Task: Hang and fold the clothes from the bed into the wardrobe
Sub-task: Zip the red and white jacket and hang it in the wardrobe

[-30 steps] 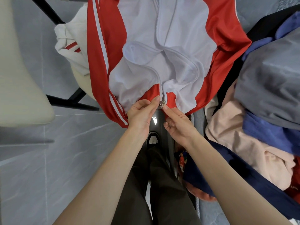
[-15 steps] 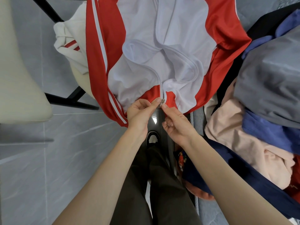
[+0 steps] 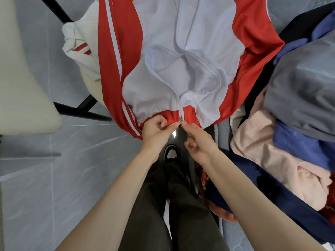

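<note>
Red-and-white jacket (image 3: 181, 51) fills the upper middle, hem toward the person. Its top runs off the frame, so what holds it up cannot be told. Slider (image 3: 181, 119) is small and sits at the red hem; zip teeth meet just above it and gape higher up. Left hand (image 3: 157, 134) pinches the hem just left of the slider, fingers curled. Right hand (image 3: 199, 144) pinches the jacket at the slider with thumb and forefinger, other fingers curled. Whether it grips the pull tab or the cloth beside it is hard to make out.

Cream garment (image 3: 81, 48) with red stripes lies behind the jacket's left edge, partly hidden. Chair (image 3: 23, 87), cream seat on black legs, far left, cut by the frame. Right: pile (image 3: 304, 87) of grey, blue, pink and navy clothes on the bed (image 3: 233, 238), touching the jacket's right side. Below the hands: dark trousers (image 3: 154, 205) and one shoe (image 3: 171, 153).

Open grey floor (image 3: 54, 196) lies left of the arms, between chair and legs.
</note>
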Motion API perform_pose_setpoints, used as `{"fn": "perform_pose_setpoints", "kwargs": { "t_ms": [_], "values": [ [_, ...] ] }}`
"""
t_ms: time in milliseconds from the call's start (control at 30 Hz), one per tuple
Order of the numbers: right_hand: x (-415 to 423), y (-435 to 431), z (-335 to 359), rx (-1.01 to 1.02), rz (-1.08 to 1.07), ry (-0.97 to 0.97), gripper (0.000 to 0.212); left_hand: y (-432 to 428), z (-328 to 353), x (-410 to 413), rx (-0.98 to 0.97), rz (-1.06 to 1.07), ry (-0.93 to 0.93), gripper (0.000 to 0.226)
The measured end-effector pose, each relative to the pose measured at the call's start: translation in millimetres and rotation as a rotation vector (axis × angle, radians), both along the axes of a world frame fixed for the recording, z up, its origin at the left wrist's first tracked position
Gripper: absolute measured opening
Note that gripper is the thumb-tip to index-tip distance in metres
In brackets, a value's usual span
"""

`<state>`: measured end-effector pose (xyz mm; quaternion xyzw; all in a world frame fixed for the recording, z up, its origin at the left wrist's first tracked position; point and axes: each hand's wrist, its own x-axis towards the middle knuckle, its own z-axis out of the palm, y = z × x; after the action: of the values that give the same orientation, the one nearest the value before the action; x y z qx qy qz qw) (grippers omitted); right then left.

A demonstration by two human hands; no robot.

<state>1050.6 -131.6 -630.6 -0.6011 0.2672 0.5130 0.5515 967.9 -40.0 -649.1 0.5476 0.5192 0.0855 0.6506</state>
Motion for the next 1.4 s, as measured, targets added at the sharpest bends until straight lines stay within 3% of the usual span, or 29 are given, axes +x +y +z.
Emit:
{"fn": "perform_pose_setpoints", "kwargs": {
  "t_ms": [100, 233, 300, 433, 800, 933, 1067, 1200, 1333, 1400],
  "values": [
    [-3.8, 0.3, 1.0, -0.033, 0.043, -0.066, 0.006, -1.5, -0.8, -2.8, -0.021, 0.022, 0.012, 0.048],
    [-8.7, -3.0, 0.9, -0.212, 0.289, -0.270, 0.025, 0.2, -1.6, -6.8, -0.048, 0.019, -0.004, 0.044],
    [-7.5, -7.1, 2.9, -0.224, 0.372, -0.302, 0.019, 2.2, -2.5, -7.5, -0.040, -0.025, 0.008, 0.043],
    [-1.8, -12.9, 5.0, -0.151, 0.401, -0.272, 0.005, 13.6, -5.9, -9.0, -0.069, -0.123, 0.033, 0.041],
    [17.7, 1.4, 5.7, -0.052, 0.587, -0.270, 0.014, 22.4, -10.7, -8.7, 0.110, -0.289, 0.045, 0.037],
    [31.2, 14.0, 6.2, -0.088, 0.648, -0.252, 0.017, 13.7, -20.7, -8.8, 0.070, -0.278, 0.072, 0.040],
    [47.5, 33.0, 8.8, -0.103, 0.528, -0.148, 0.019, 0.9, -32.5, -18.2, 0.045, -0.306, 0.107, 0.045],
    [83.7, 61.6, 22.4, -0.065, 0.461, -0.212, 0.022, -17.0, -42.7, -50.3, 0.014, -0.322, 0.249, 0.040],
    [90.2, 72.9, 32.8, -0.071, 0.761, -0.333, 0.014, -14.1, -35.3, -68.0, 0.114, -0.408, 0.428, 0.014],
    [87.7, 73.0, 34.9, -0.059, 0.809, -0.318, 0.012, -9.5, -24.4, -59.1, 0.300, -0.470, 0.503, 0.035]
  ]
}}
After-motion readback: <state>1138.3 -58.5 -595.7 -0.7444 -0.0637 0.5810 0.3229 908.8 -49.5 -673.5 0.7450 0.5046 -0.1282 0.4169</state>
